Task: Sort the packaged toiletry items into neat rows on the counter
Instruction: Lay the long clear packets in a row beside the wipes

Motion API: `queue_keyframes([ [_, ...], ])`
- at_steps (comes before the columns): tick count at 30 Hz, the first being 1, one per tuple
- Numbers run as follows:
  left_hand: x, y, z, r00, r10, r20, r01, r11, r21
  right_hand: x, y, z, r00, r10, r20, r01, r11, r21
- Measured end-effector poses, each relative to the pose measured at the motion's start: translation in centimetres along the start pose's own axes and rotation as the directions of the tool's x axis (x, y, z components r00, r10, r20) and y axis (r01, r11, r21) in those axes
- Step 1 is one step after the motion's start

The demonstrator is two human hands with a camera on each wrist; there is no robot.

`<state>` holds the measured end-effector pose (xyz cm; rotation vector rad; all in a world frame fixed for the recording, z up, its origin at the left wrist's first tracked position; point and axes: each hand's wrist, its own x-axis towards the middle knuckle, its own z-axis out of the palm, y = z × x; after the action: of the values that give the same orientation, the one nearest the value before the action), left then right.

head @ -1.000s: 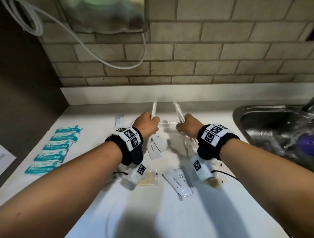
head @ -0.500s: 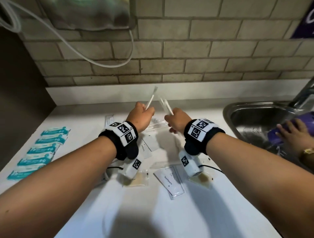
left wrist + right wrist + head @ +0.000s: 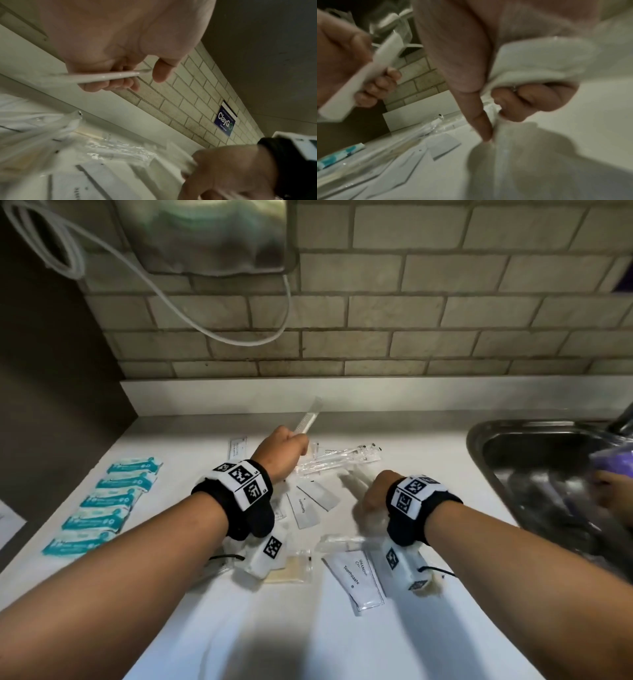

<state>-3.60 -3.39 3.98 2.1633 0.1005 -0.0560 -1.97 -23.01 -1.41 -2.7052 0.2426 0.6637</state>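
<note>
My left hand (image 3: 282, 451) is raised over the back of the white counter (image 3: 281, 628) and grips a long white toothbrush in a clear wrapper (image 3: 310, 419), tip toward the wall. The left wrist view shows its fingers (image 3: 109, 85) curled under that toothbrush (image 3: 106, 77). Lower down, near the counter, my right hand (image 3: 371, 496) grips a second white wrapped item (image 3: 539, 60), blurred, with fingers (image 3: 530, 96) curled round it. Loose wrapped toothbrushes (image 3: 339, 458) and toothpaste sachets (image 3: 356, 577) lie between my hands. Teal packets (image 3: 102, 501) form a row at the left.
A steel sink (image 3: 548, 474) takes up the right side, and another person's hand (image 3: 616, 498) holds a purple thing (image 3: 613, 465) over it. The brick wall (image 3: 376, 320) and a white upstand close the back. A beige sachet (image 3: 291, 568) lies under my left wrist.
My right hand has dropped from beside the left hand down and right toward the counter, still holding its item. The left hand stays raised with its toothbrush.
</note>
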Motion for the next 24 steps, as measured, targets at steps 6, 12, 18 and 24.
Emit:
queue_keyframes([
  [6, -0.4, -2.9, -2.1, 0.996, -0.085, -0.029, 0.078, 0.979, -0.188, -2.9, -5.0, -2.8, 0.987, -0.121, -0.103, 0.123, 0.992, 0.01],
  [12, -0.8, -4.7, -4.7, 0.993, -0.104, 0.056, 0.117, 0.913, -0.39, -6.3, -12.4, -1.9, 0.879, -0.446, -0.17, 0.476, 0.79, 0.387],
  [18, -0.9, -7.3, -9.5, 0.992, -0.076, -0.104, 0.027, 0.911, -0.411, -7.1, -17.9, 2.6, 0.767, -0.635, -0.095, 0.592, 0.644, 0.485],
  [24, -1.4, -11.5, -13.8, 0.984, -0.064, -0.168, -0.011, 0.912, -0.41, -6.7, -21.6, 3.6, 0.815, -0.559, -0.151, 0.567, 0.716, 0.408],
])
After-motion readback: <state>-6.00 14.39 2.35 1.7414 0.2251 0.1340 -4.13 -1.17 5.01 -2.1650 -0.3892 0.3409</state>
